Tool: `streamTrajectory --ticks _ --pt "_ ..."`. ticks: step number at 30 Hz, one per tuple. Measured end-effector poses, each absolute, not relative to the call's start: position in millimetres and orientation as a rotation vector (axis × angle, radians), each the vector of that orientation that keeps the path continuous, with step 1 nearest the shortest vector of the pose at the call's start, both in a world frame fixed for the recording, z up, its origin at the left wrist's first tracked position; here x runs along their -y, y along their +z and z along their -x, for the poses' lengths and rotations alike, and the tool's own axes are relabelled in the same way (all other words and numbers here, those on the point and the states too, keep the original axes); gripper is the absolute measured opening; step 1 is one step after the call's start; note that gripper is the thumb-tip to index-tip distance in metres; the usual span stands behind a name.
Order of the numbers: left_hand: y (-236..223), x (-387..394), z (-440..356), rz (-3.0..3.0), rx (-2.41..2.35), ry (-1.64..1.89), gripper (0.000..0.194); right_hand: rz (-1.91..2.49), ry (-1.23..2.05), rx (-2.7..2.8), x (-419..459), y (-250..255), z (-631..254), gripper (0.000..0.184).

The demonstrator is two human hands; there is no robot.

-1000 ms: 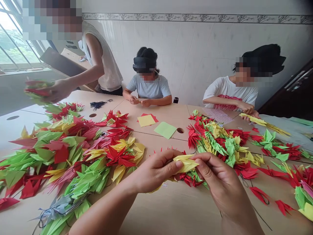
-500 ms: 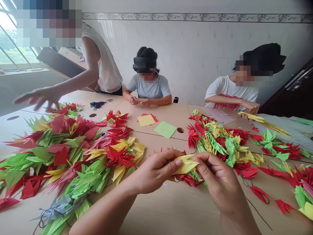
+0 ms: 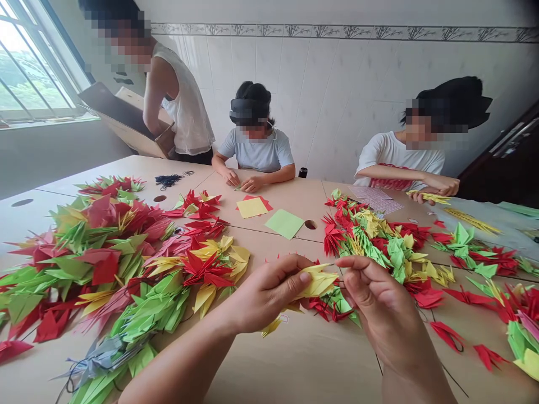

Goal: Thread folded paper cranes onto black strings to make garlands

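My left hand [image 3: 280,289] is closed around folded yellow paper cranes [image 3: 320,281] above the near side of the table. Another yellow paper point [image 3: 272,327] sticks out beneath that hand. Just right of the cranes, my right hand [image 3: 370,292] pinches what looks like a thin dark cord, whose short stretch shows between its fingertips and the cranes. A black line of cord [image 3: 379,363] hangs below my right hand. Behind both hands lie red and green cranes [image 3: 332,303], partly hidden.
A large heap of red, green and yellow cranes [image 3: 105,252] covers the left; another pile [image 3: 379,238] lies right. Square papers [image 3: 284,223] lie mid-table beside a round hole [image 3: 310,224]. Two people sit opposite; a third stands by a cardboard box [image 3: 138,134].
My right fingers have come off the yellow cranes, slightly rightward. The standing person's arm has left the heap for the box. The middle person's hands lowered; the right person's hand moved outward.
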State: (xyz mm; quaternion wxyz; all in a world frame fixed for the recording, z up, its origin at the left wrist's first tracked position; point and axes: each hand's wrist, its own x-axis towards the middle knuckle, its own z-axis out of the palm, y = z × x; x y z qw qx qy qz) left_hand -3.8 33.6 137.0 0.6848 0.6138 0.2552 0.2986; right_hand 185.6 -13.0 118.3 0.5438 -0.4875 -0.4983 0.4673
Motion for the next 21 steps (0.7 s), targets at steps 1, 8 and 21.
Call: streamTrajectory --ticks 1,8,21 --pt "137.8 -33.3 3.6 -1.369 -0.56 0.665 0.026 1.16 1.145 1.226 12.5 119.1 -184.7 0.026" --pt "136.2 -32.5 2.6 -1.31 -0.55 0.645 0.028 1.271 1.102 1.467 9.5 129.5 -172.5 0.026" --pt "129.1 -42.4 7.1 -1.108 -0.271 0.632 0.054 1.202 0.977 1.298 12.3 123.5 -187.4 0.019"
